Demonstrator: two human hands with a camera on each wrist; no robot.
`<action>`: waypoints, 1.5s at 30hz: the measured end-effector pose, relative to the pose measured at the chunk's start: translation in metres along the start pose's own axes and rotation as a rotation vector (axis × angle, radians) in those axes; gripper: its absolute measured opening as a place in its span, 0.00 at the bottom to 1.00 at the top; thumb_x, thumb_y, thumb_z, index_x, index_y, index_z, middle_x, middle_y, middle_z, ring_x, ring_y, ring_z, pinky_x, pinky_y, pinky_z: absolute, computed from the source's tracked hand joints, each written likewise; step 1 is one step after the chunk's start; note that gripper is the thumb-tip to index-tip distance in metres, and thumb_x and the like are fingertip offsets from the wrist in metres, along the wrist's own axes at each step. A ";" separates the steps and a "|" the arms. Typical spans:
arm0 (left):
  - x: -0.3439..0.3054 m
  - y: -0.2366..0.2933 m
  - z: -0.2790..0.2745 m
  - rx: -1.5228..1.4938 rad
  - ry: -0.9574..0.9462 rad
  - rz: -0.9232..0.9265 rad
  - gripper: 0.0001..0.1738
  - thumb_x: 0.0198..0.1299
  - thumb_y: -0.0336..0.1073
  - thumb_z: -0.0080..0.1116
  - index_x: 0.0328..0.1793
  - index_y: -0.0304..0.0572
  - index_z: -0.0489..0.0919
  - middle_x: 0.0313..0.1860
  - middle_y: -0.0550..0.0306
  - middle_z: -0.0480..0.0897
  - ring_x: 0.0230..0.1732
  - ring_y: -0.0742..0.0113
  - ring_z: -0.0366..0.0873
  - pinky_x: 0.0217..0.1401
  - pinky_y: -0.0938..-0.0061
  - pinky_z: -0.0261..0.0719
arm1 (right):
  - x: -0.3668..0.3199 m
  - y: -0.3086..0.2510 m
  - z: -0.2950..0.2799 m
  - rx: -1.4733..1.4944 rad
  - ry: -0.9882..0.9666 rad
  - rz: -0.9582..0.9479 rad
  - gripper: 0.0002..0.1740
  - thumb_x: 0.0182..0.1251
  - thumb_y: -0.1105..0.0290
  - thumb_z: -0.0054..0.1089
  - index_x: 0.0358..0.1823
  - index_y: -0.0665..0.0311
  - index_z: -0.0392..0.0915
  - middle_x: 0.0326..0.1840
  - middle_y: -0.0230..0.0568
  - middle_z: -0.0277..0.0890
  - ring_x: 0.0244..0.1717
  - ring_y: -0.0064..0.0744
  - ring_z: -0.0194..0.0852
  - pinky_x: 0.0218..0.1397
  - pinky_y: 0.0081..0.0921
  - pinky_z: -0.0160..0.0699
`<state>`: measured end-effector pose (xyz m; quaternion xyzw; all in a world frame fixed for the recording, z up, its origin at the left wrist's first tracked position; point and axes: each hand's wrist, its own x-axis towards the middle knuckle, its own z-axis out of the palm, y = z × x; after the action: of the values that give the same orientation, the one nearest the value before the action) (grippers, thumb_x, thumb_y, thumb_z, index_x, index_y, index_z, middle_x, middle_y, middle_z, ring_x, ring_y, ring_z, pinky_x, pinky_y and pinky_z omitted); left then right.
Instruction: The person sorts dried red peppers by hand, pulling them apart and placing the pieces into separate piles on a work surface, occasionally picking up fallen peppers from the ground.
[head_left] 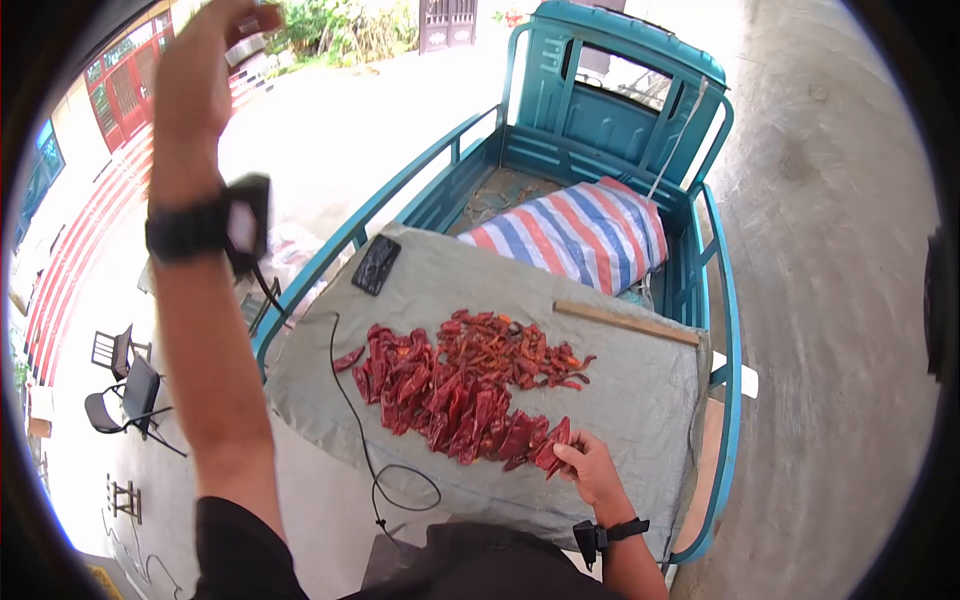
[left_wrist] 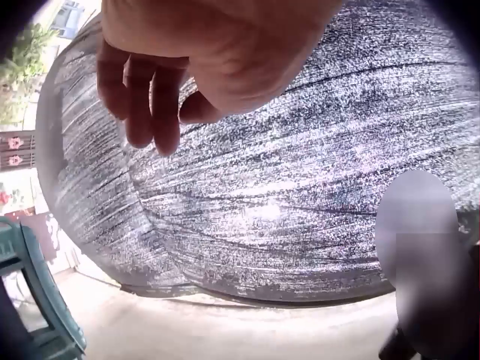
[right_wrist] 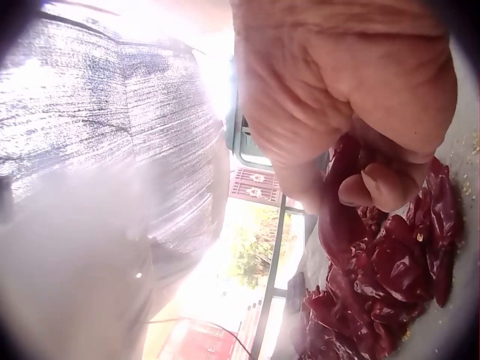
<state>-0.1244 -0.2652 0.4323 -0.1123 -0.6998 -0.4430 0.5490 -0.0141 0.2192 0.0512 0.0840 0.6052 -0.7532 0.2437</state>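
- Plainly, the head view has the right hand [head_left: 594, 470] right of lower centre, its fingers clamped on a dried red pepper [head_left: 552, 453] at the lower-right end of a row of red peppers [head_left: 440, 400].
- Also in that view, a heap of smaller orange-red peppers [head_left: 500, 347] lies just above the row, on a grey cloth [head_left: 630, 400]; a black slab [head_left: 376, 265] lies left of centre, a wooden strip [head_left: 627, 324] to the right. The left hand [head_left: 190, 95] is raised at upper left.
- Left wrist view: the left hand hangs at the top, fingers loosely bent with small gaps between them, before a grey speckled surface [left_wrist: 277, 172].
- Right wrist view: the right hand fills the upper right, pinching the pepper; more peppers lie at lower right.
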 end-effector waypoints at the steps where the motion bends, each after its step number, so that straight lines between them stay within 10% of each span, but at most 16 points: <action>1: -0.032 -0.003 0.014 -0.054 -0.077 -0.060 0.21 0.81 0.39 0.54 0.70 0.32 0.79 0.43 0.48 0.90 0.41 0.65 0.89 0.48 0.67 0.89 | 0.001 0.003 -0.003 0.013 0.007 0.003 0.09 0.75 0.70 0.75 0.43 0.60 0.80 0.35 0.29 0.82 0.26 0.19 0.73 0.29 0.20 0.70; 3: -0.133 -0.014 0.055 -0.196 -0.299 -0.279 0.20 0.83 0.42 0.53 0.67 0.33 0.81 0.43 0.48 0.90 0.42 0.65 0.89 0.49 0.67 0.90 | 0.003 0.009 -0.010 0.021 0.034 0.019 0.09 0.75 0.70 0.75 0.43 0.60 0.80 0.34 0.29 0.82 0.25 0.19 0.73 0.29 0.21 0.70; 6: -0.318 0.007 0.115 -0.491 -0.549 -1.071 0.12 0.75 0.32 0.65 0.60 0.35 0.84 0.42 0.57 0.90 0.39 0.74 0.86 0.45 0.77 0.84 | 0.006 0.021 -0.018 0.009 0.042 0.008 0.09 0.74 0.71 0.76 0.42 0.61 0.80 0.33 0.30 0.82 0.24 0.20 0.73 0.28 0.21 0.69; 10: -0.482 0.026 0.131 -0.545 -0.691 -1.291 0.11 0.74 0.29 0.65 0.57 0.31 0.84 0.42 0.56 0.90 0.38 0.74 0.86 0.43 0.77 0.85 | 0.008 0.024 -0.021 -0.062 0.079 0.005 0.10 0.74 0.71 0.76 0.42 0.62 0.80 0.32 0.31 0.81 0.22 0.20 0.72 0.26 0.21 0.68; 35: -0.462 0.023 0.081 -0.431 -0.494 -1.420 0.09 0.80 0.35 0.64 0.57 0.39 0.85 0.41 0.61 0.89 0.38 0.76 0.87 0.41 0.81 0.80 | 0.033 0.029 -0.051 -0.168 0.292 -0.021 0.12 0.77 0.64 0.74 0.43 0.67 0.84 0.33 0.32 0.84 0.23 0.18 0.74 0.24 0.22 0.68; 45: -0.463 0.025 0.088 -0.424 -0.507 -1.419 0.08 0.80 0.35 0.63 0.57 0.39 0.85 0.41 0.61 0.90 0.38 0.76 0.86 0.41 0.81 0.80 | 0.048 0.043 -0.024 -0.265 0.131 0.062 0.11 0.78 0.65 0.73 0.45 0.67 0.86 0.34 0.33 0.84 0.29 0.22 0.82 0.30 0.24 0.83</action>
<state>0.0049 -0.0329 0.0427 0.1617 -0.6086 -0.7732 -0.0754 -0.0397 0.2235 -0.0121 0.1186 0.7111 -0.6516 0.2360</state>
